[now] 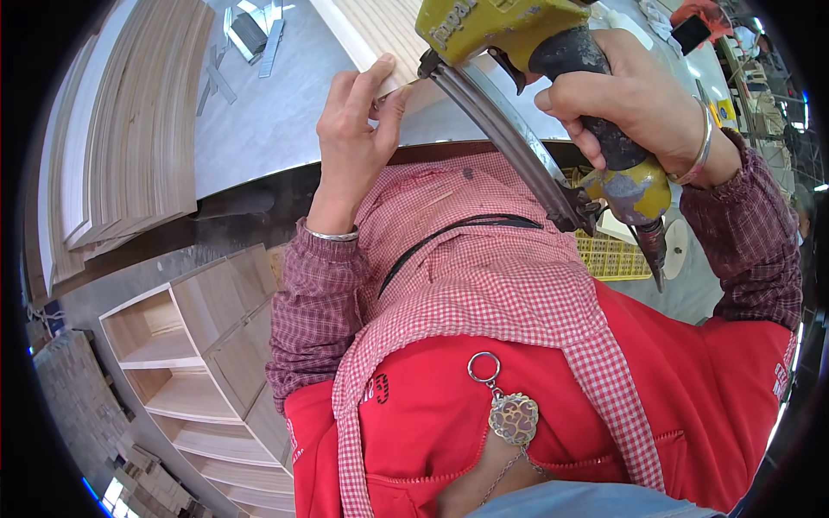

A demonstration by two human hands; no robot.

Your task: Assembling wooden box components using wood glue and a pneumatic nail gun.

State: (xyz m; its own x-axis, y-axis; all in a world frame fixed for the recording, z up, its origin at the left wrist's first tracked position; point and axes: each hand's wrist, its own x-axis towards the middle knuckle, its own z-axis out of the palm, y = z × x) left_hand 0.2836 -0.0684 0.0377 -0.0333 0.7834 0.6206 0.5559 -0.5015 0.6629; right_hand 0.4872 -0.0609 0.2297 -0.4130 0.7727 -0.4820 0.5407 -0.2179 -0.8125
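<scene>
My right hand [635, 104] is wrapped round the black grip of a yellow pneumatic nail gun [496, 30], whose paint is worn. The gun's long metal magazine slants down toward my apron, and its nose sits close against the corner of a pale wooden board [376, 30]. At that same corner, my left hand [352, 129] pinches the board's near end between thumb and fingers. The board's far part runs out of the top of the view. Whether the nose touches the wood I cannot tell.
Thin wooden panels [147, 104] are stacked at the left of the grey tabletop [259, 129]. Loose metal nail strips [271, 47] lie beyond my left hand. Open wooden boxes [203, 363] stand stacked at lower left. Below the gun is a yellow plastic crate [613, 259].
</scene>
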